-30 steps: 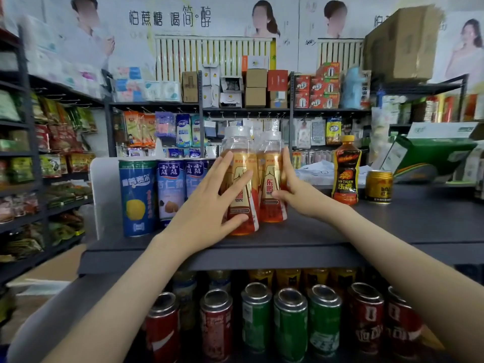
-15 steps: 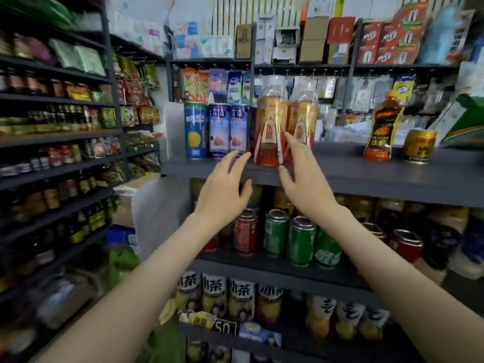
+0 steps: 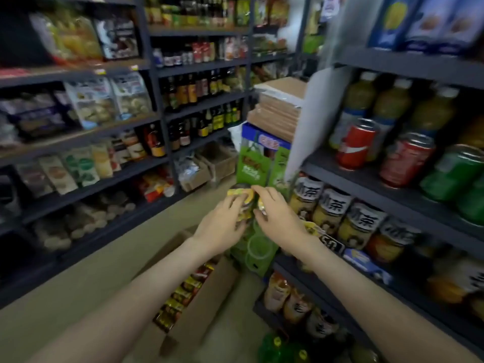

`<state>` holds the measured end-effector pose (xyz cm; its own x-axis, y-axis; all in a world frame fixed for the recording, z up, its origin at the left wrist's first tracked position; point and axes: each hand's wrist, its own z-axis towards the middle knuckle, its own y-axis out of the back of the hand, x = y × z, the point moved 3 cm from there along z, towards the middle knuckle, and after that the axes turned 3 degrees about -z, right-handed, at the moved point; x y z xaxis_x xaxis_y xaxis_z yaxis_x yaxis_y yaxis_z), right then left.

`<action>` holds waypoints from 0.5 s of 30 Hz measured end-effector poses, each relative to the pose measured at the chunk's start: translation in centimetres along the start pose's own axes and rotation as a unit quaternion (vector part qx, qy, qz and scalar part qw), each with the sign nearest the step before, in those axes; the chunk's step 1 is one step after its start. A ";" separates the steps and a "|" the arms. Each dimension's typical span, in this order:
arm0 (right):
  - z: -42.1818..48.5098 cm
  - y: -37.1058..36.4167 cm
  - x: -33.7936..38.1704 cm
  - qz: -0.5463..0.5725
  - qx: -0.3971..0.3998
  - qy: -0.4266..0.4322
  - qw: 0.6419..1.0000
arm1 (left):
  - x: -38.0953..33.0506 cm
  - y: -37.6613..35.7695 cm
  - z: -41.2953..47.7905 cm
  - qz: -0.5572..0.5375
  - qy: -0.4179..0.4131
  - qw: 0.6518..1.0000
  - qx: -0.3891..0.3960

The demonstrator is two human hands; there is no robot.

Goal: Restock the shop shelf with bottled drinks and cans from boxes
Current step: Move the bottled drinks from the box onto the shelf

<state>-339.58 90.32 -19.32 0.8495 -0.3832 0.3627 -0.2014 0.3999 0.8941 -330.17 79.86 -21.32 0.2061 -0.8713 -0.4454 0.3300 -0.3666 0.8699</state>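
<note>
Bottles, yellow-capped: likely rigid, heavy; grasp below cap. Left hand, right hand: fingers curled on them, grip unclear.

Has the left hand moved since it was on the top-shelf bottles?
Yes: the left hand has dropped well below the blue cans on the top shelf, and now grips a yellow-capped bottle.

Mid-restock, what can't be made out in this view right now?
Head view, motion-blurred throughout:
1. Whether the left hand and right hand grip the yellow-capped bottles: fingers cover them.
2. Labels inside the cardboard box: blurred, too small.
3. Tops of the blue cans: cut by the top edge.
</note>
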 end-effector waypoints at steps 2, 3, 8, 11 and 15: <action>2.8 -4.6 1.9 0.008 0.040 0.016 0.999 | 5.3 -0.2 -1.8 0.011 0.055 0.998 0.016; 4.3 -7.0 3.0 0.010 0.057 0.026 0.998 | 8.1 -0.2 -2.6 0.013 0.081 0.996 0.021; 11.9 -20.4 9.0 0.032 0.163 0.043 0.985 | 23.3 0.2 -5.8 0.010 0.215 0.975 0.059; 15.5 -28.9 11.0 0.050 0.235 0.014 0.971 | 32.2 -0.1 -7.5 0.003 0.285 0.954 0.091; 17.2 -38.8 10.8 0.042 0.318 -0.033 0.947 | 41.4 -3.4 -10.0 -0.013 0.364 0.920 0.146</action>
<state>-330.98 56.34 -45.60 0.7886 -0.4326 0.4369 -0.5384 -0.1426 0.8306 -313.51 48.30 -44.86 0.7995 -0.4502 -0.3976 0.1043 -0.5479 0.8300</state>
